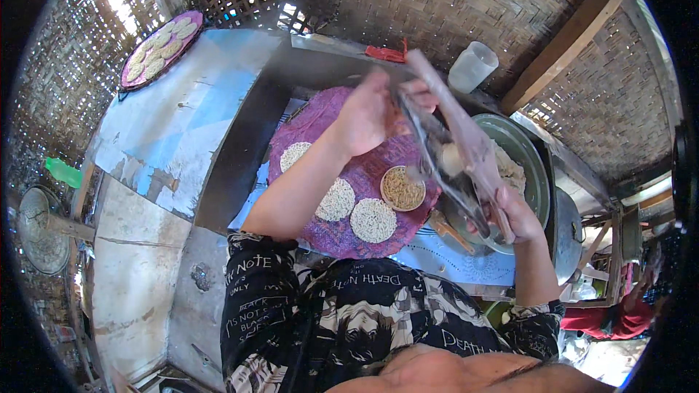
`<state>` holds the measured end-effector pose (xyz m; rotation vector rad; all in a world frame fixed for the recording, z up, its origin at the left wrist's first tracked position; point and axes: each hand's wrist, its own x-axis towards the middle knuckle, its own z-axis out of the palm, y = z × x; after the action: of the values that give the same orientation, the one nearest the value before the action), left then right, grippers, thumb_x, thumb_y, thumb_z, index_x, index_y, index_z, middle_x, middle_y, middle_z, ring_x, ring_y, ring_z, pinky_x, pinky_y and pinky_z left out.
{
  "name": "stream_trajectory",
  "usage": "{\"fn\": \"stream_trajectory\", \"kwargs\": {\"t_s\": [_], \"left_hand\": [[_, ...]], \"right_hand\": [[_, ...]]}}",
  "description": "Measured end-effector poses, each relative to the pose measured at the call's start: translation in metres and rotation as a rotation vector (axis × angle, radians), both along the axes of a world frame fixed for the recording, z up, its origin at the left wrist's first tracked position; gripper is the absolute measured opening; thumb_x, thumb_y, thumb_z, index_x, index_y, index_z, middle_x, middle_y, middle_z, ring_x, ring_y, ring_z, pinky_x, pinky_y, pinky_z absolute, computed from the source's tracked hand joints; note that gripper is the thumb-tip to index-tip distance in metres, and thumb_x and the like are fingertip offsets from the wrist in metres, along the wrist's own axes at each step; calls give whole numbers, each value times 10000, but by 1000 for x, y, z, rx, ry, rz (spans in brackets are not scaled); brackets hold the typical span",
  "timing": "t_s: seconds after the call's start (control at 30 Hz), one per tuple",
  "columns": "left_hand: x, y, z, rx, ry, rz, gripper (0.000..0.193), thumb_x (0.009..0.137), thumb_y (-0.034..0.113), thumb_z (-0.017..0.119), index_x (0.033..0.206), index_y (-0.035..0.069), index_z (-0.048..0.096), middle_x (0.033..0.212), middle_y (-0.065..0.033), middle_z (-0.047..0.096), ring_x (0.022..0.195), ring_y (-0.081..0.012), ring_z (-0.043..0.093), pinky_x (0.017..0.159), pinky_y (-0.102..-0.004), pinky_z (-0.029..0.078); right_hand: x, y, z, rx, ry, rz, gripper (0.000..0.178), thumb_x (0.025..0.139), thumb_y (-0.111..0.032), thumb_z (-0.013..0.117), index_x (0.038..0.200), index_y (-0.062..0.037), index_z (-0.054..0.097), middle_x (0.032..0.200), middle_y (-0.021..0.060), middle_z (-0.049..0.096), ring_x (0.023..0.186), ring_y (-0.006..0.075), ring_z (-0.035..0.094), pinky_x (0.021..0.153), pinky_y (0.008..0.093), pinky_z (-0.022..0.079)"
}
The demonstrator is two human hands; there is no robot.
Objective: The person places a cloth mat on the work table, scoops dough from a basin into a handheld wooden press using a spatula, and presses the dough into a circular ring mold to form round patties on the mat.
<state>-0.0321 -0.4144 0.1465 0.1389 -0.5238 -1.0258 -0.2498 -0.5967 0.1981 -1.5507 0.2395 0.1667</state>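
A long two-piece tool (470, 135) of one pale and one dark bar is slanting above the right part of the work area, from far left to near right, with a pale lump (451, 160) showing between its bars. The right hand (520, 215) is gripping the near ends, fingers closing around them. The left hand (368, 113) is reaching toward the far end; its fingers are blurring, so I cannot tell whether they are gripping or only touching. Beneath the tool, to the right, a green basin (540, 175) is holding pale dough (508, 167). To the left, a purple mesh sheet (320, 113) is carrying white noodle discs (373, 220) and, near the tool, a ring (403, 189) filled with yellowish strands. Farther out, a white cup (473, 67) is standing far right, a red plastic piece (386, 53) is lying far off, and a pink tray (191, 18) is bearing more discs far left.
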Motion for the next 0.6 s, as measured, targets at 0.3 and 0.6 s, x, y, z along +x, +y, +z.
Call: {"fn": "stream_trajectory", "kwargs": {"t_s": [0.3,0.6], "left_hand": [[-38,43,-30,936,-1114,1062,382,597,227,721,910,34,617,975,-156,609,920,-250,583,796,-336,449],[-46,123,-77,852,-820,1215,404,607,225,728,933,21,602,945,-139,611,940,-210,571,802,-328,446]], "right_hand": [[61,8,-54,-231,-189,167,636,758,-522,550,1154,-27,494,1013,111,573,882,200,561,764,338,442],[76,4,-98,-1127,-112,44,249,714,-300,604,704,-53,634,762,117,589,739,290,578,647,379,458]]}}
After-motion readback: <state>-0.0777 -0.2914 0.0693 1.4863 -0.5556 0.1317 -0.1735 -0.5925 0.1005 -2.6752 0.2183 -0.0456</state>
